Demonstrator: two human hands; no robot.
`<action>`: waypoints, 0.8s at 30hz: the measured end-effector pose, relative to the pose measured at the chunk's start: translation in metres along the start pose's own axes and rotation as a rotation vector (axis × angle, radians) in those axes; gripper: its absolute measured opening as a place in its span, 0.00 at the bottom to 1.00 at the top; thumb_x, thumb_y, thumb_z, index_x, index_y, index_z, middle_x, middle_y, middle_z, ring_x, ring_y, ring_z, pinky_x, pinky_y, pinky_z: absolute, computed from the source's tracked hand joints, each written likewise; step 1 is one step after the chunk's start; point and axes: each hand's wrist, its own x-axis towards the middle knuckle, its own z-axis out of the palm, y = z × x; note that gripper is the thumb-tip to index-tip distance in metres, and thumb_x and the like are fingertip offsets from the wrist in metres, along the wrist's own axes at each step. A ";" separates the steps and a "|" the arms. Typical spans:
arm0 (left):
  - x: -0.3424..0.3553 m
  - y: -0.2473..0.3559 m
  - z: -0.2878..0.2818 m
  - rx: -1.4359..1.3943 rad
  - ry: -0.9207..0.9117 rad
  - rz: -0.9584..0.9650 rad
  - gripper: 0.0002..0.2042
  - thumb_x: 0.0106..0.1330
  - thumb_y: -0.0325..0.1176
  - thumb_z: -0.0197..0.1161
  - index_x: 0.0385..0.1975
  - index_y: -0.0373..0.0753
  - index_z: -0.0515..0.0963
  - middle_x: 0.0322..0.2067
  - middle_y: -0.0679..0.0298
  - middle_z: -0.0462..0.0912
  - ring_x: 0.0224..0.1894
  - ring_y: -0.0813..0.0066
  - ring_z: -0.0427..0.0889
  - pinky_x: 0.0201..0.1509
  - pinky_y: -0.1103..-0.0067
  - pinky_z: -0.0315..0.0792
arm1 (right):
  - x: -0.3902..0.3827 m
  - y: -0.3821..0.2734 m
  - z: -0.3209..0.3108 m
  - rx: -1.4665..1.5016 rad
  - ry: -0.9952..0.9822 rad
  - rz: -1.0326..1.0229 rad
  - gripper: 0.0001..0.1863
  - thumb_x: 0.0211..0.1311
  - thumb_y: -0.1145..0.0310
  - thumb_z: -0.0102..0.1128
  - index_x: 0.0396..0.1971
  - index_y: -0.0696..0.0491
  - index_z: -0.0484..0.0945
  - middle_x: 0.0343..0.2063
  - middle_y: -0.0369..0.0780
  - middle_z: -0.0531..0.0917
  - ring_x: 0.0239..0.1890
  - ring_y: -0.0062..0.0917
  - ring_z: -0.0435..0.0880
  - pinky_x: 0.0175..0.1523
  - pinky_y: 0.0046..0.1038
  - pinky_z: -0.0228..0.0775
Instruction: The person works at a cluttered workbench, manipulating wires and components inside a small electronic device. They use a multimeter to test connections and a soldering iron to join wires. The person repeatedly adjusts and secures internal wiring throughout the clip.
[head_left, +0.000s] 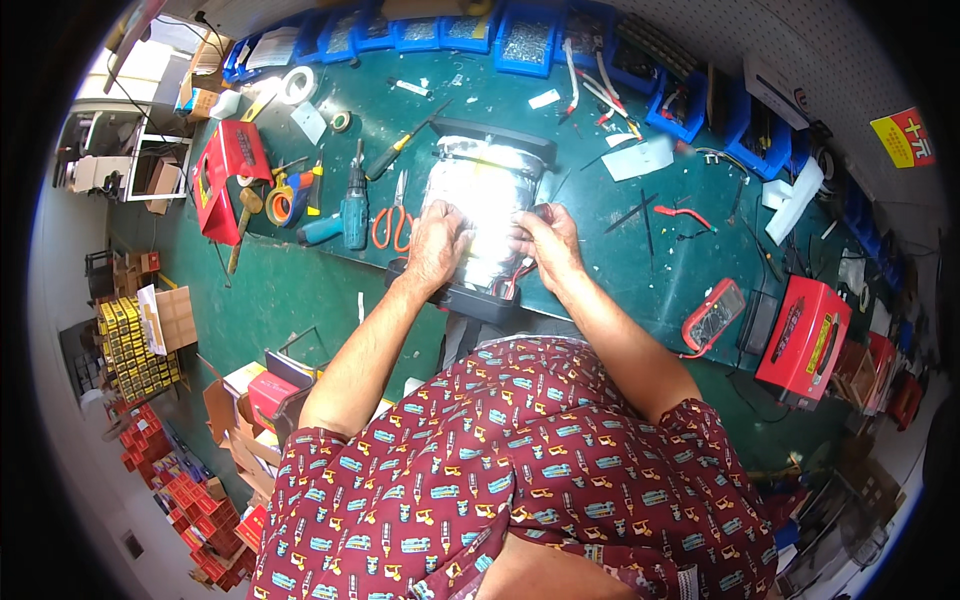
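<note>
Workpiece: a shiny silver, foil-like body with black end pieces point(480, 190) sits at the near edge of the green counter point(640, 285), directly before the person; glare washes out its middle.
Left hand: the bare left hand point(438, 245) rests on the workpiece's left side, fingers bent inward; whether its grip closes on anything, I cannot tell.
Right hand: the bare right hand point(550, 243) touches the right side, thumb and fingers drawn together; glare hides whether the grip pinches something.
Wires: thin red wires point(523, 268) show by the workpiece's near end, just below the right hand.
Tools at left: orange-handled scissors point(398, 210) lie near the left hand, with a teal cordless drill point(354, 212) beyond them.
Right side: a red-edged handheld meter point(714, 317) lies near the counter's edge.
Far edge: blue plastic bins point(525, 45) stand in a row.
</note>
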 end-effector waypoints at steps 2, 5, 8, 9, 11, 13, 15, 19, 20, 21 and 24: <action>0.001 0.000 0.000 0.002 -0.010 0.001 0.09 0.57 0.30 0.70 0.36 0.38 0.81 0.39 0.55 0.76 0.47 0.54 0.77 0.50 0.62 0.70 | 0.000 0.002 -0.002 0.035 -0.003 0.000 0.20 0.59 0.72 0.69 0.45 0.57 0.68 0.36 0.40 0.81 0.31 0.25 0.86 0.36 0.27 0.84; 0.002 0.005 -0.001 0.019 0.031 0.033 0.06 0.57 0.28 0.70 0.33 0.36 0.82 0.35 0.56 0.78 0.43 0.55 0.78 0.48 0.65 0.72 | 0.000 0.001 -0.004 0.038 0.004 0.021 0.19 0.60 0.72 0.69 0.45 0.58 0.68 0.36 0.41 0.82 0.32 0.26 0.87 0.36 0.27 0.84; 0.004 0.002 0.000 0.011 0.036 0.059 0.06 0.58 0.28 0.69 0.33 0.36 0.82 0.34 0.57 0.78 0.42 0.55 0.78 0.47 0.64 0.73 | 0.000 0.001 -0.005 0.038 0.005 0.026 0.20 0.60 0.73 0.69 0.46 0.58 0.68 0.37 0.41 0.82 0.33 0.26 0.87 0.36 0.27 0.84; 0.003 0.001 0.000 0.008 0.029 0.068 0.06 0.58 0.28 0.69 0.33 0.36 0.83 0.34 0.57 0.79 0.42 0.56 0.79 0.47 0.64 0.73 | 0.000 0.000 -0.004 0.034 0.010 0.031 0.20 0.60 0.73 0.69 0.47 0.58 0.68 0.37 0.42 0.82 0.33 0.26 0.87 0.36 0.27 0.84; 0.005 0.001 -0.002 0.002 0.014 0.086 0.05 0.58 0.28 0.69 0.33 0.37 0.83 0.33 0.58 0.79 0.41 0.56 0.79 0.46 0.64 0.73 | 0.001 0.000 -0.005 0.025 0.021 0.039 0.21 0.60 0.73 0.69 0.47 0.58 0.68 0.37 0.42 0.83 0.33 0.26 0.87 0.36 0.27 0.84; 0.007 0.002 -0.004 0.021 -0.007 0.094 0.05 0.58 0.28 0.68 0.33 0.37 0.84 0.33 0.58 0.80 0.41 0.55 0.79 0.46 0.64 0.73 | 0.002 0.000 -0.005 0.028 0.021 0.038 0.21 0.60 0.73 0.69 0.48 0.58 0.67 0.37 0.42 0.83 0.33 0.27 0.87 0.36 0.27 0.84; 0.009 0.000 -0.005 0.029 -0.027 0.097 0.05 0.59 0.28 0.68 0.34 0.37 0.84 0.33 0.58 0.80 0.41 0.55 0.80 0.46 0.64 0.73 | 0.003 0.000 -0.006 0.017 0.025 0.039 0.19 0.61 0.73 0.68 0.47 0.58 0.68 0.38 0.43 0.83 0.34 0.27 0.87 0.37 0.28 0.84; 0.011 0.002 -0.007 0.051 -0.049 0.074 0.05 0.59 0.29 0.69 0.33 0.37 0.83 0.33 0.56 0.80 0.41 0.54 0.80 0.46 0.64 0.73 | 0.001 -0.002 -0.004 -0.008 0.042 0.040 0.15 0.63 0.74 0.65 0.45 0.56 0.70 0.38 0.43 0.85 0.36 0.27 0.87 0.39 0.29 0.84; 0.011 0.004 -0.007 0.065 -0.051 0.065 0.06 0.59 0.29 0.69 0.33 0.37 0.83 0.33 0.56 0.80 0.41 0.54 0.80 0.46 0.64 0.73 | 0.001 -0.003 -0.004 -0.008 0.046 0.038 0.15 0.63 0.74 0.65 0.44 0.56 0.70 0.37 0.43 0.85 0.35 0.27 0.87 0.39 0.29 0.84; 0.012 0.001 -0.006 0.056 -0.092 0.044 0.07 0.59 0.31 0.68 0.35 0.38 0.83 0.36 0.55 0.79 0.44 0.54 0.79 0.48 0.63 0.71 | 0.001 -0.003 -0.004 -0.006 0.049 0.040 0.14 0.63 0.74 0.66 0.44 0.56 0.70 0.37 0.42 0.85 0.35 0.27 0.87 0.39 0.29 0.84; 0.011 -0.007 -0.004 0.042 -0.176 0.008 0.10 0.61 0.35 0.67 0.40 0.40 0.82 0.41 0.55 0.78 0.50 0.55 0.77 0.51 0.60 0.66 | 0.000 -0.005 -0.003 0.000 0.049 0.045 0.14 0.63 0.74 0.66 0.44 0.56 0.70 0.36 0.42 0.85 0.34 0.26 0.87 0.39 0.28 0.84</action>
